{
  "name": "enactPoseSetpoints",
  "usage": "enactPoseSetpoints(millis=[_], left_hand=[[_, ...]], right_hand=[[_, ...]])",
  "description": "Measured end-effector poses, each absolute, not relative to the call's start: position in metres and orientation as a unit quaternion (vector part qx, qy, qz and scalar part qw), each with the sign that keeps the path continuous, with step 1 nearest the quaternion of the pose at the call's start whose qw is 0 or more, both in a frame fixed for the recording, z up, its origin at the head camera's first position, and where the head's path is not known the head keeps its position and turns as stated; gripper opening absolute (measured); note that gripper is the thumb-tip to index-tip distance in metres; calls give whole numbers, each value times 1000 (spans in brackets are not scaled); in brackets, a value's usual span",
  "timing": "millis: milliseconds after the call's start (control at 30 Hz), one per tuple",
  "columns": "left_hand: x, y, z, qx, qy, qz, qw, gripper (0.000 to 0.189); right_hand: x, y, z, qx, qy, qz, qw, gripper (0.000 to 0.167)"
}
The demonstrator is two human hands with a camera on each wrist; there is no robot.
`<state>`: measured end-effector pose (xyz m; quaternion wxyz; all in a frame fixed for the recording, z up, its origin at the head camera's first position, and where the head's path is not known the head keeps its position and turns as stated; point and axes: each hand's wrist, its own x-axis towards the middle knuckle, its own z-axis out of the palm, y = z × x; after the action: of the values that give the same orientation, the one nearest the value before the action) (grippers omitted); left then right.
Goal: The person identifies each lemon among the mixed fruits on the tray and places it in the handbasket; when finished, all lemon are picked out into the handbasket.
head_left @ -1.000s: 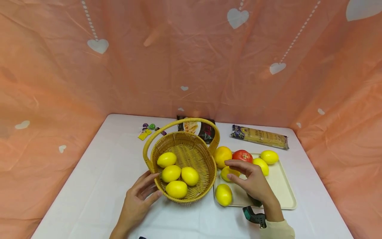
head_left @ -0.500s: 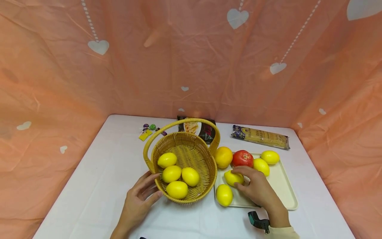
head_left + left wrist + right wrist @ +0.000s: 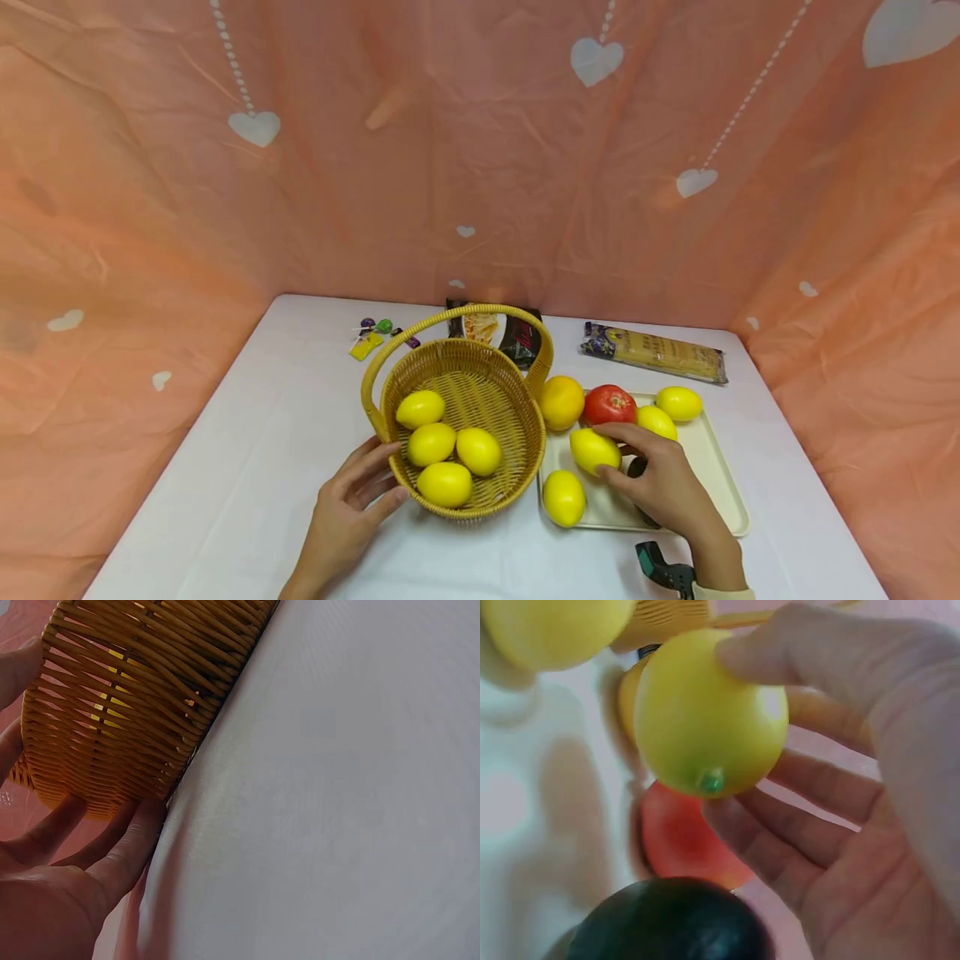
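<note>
My right hand (image 3: 663, 483) pinches a yellow lemon (image 3: 595, 452) between thumb and fingers over the cream tray (image 3: 712, 467); its green stem end shows in the right wrist view. Beneath that hand, partly hidden, lies a dark green rounded fruit (image 3: 675, 922) like an avocado. To the left stands a wicker basket (image 3: 491, 387) with a tall handle and several lemons (image 3: 445, 485) inside. Against its left side rests my left hand (image 3: 348, 508), fingers spread and fairly straight, touching the woven wall (image 3: 135, 697) in the left wrist view.
On the tray are a red pomegranate (image 3: 610, 405), an orange (image 3: 561, 402) and more lemons (image 3: 564, 498). Behind the basket lies a black food packet (image 3: 517, 342), with a pasta packet (image 3: 660, 354) at back right. Small wrapped candies (image 3: 366, 345) sit at back left.
My right hand has come down onto the lemon, taken it between thumb and fingers, and shifted it slightly to the right. The left hand and basket have stayed in place.
</note>
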<state>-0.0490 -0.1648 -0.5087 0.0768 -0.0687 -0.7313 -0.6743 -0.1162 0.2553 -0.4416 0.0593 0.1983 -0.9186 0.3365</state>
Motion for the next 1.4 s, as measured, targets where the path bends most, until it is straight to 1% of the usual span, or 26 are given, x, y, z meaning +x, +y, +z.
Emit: enactPoseSetpoints(millis=[267,500,667,867,1033,1167,1400], left_hand=[[-49,-167,-510,-61,-732,-674,78,54],[-50,-167,-509,-59,-730,-677,78,54],[-50,-167,-509,-56,-728,-679,78,55],[-49,-166,-508,-57,-727,-680,80,55],[-49,-164,-506,-64,-727,-679,86,53],[-49,-164,-506,-65,-727,-678,82,53],[-50,-164,-509,-67,-727,-679,76,54]], right_hand=[[-117,252,-424,234,-865,445,1,44],[-123,225,-416,275,-834,475,-52,40],[-128,201,-417,305,-817,479,-97,40],[-134,170,-417,367,-810,439,-128,37],[-133,146,-418,381,-815,400,-172,36],[-132,127,-424,394,-820,379,-171,36],[-127,101,-430,415,-823,366,-130,37]])
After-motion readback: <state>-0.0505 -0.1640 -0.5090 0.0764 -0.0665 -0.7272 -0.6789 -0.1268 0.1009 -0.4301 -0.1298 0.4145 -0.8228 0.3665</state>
